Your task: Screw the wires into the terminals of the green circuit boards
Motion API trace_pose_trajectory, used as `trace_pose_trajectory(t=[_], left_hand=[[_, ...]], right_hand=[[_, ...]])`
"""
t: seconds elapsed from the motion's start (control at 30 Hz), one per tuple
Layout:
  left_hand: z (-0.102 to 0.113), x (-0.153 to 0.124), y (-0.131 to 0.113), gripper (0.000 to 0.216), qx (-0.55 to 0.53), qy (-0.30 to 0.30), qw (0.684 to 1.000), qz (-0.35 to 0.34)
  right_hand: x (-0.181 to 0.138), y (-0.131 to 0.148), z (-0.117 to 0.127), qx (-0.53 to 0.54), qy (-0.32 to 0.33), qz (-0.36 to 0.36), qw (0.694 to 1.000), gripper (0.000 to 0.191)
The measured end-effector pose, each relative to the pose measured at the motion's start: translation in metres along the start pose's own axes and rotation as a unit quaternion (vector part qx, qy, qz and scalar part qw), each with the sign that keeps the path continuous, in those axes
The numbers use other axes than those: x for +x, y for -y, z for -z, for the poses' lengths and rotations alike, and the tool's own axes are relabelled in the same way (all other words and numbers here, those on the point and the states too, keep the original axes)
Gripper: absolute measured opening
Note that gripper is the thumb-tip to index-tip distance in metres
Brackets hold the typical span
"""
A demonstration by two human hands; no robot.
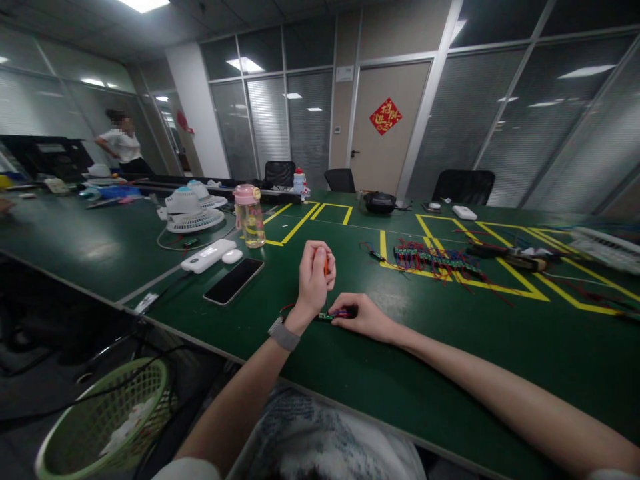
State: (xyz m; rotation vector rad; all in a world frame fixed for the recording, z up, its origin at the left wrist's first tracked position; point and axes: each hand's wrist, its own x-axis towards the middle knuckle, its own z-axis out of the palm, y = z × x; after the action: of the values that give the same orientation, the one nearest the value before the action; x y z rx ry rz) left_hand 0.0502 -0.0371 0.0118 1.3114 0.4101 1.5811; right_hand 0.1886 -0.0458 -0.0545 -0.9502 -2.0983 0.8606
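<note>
My left hand (314,279) is raised just above the green table (450,373), its fingers curled round a slim orange-handled tool (326,265) that stands upright. My right hand (361,316) lies low on the table and pinches a small green circuit board with red and blue wires (331,315). The left hand sits directly over that board's left end. A grey watch band (283,335) wraps my left wrist.
A black phone (233,281), a white power bank (209,256), a pink-capped bottle (249,217) and two white fans (193,208) lie to the left. A heap of wired boards (434,260) rests in yellow tape marks. A green basket (100,420) stands on the floor. A person (123,143) stands far left.
</note>
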Motion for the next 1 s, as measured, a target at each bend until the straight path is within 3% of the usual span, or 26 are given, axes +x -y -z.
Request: trace_pose_trajectory(t=[0.23, 0.37, 0.6, 0.83, 1.0], left_hand=[[0.001, -0.001, 0.000, 0.021, 0.001, 0.022, 1.000, 0.002], [0.003, 0.002, 0.001, 0.020, -0.004, 0.063, 0.998, 0.031], [0.011, 0.011, -0.006, 0.024, 0.070, 0.129, 0.989, -0.003], [0.020, 0.011, -0.006, 0.014, 0.233, 0.032, 0.965, -0.118], [0.022, 0.013, -0.003, 0.027, 0.109, 0.108, 0.988, -0.028]], right_hand=[[0.000, -0.001, 0.001, -0.006, 0.002, 0.013, 1.000, 0.015], [0.000, 0.002, 0.000, -0.015, -0.003, 0.010, 1.000, 0.014], [-0.001, 0.005, -0.005, -0.070, -0.024, 0.023, 0.997, 0.014], [-0.001, 0.002, -0.008, -0.065, -0.031, 0.034, 0.997, 0.011], [-0.001, 0.003, -0.006, -0.069, -0.028, 0.037, 0.997, 0.009]])
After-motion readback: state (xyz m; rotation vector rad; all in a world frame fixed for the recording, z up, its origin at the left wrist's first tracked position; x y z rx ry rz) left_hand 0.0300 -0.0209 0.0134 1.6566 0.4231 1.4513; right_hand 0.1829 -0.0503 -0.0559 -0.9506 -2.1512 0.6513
